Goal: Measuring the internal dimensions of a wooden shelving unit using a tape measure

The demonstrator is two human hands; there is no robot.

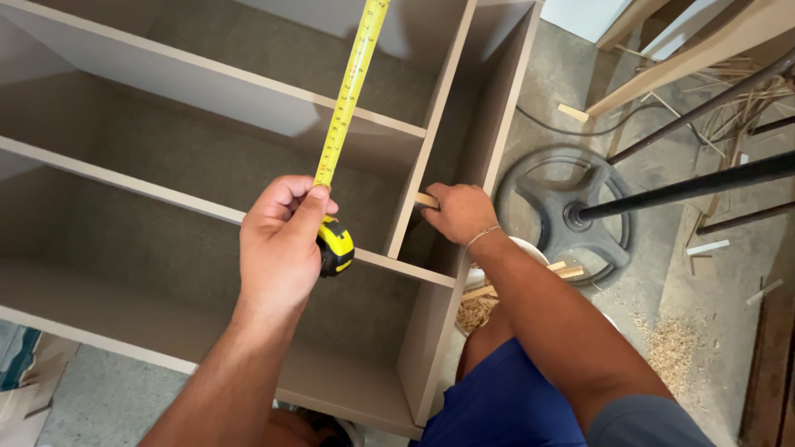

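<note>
My left hand (280, 244) grips a yellow and black tape measure (335, 247), thumb pressed on its yellow blade (348, 91), which runs up and away across the shelves of a beige cabinet frame (224, 91) lying on the floor. My right hand (460, 211) holds a small wooden strip (426, 200) against the upright divider panel (418, 165) inside the narrow right-hand compartment. A thin bracelet circles my right wrist.
A round black metal stand base (563, 211) with a dark pole (687, 186) sits on the concrete floor to the right. Sawdust (675, 348), wood offcuts (571, 112) and leaning timber boards (704, 50) lie beyond. A white bucket rim (530, 246) with wood scraps is under my right arm.
</note>
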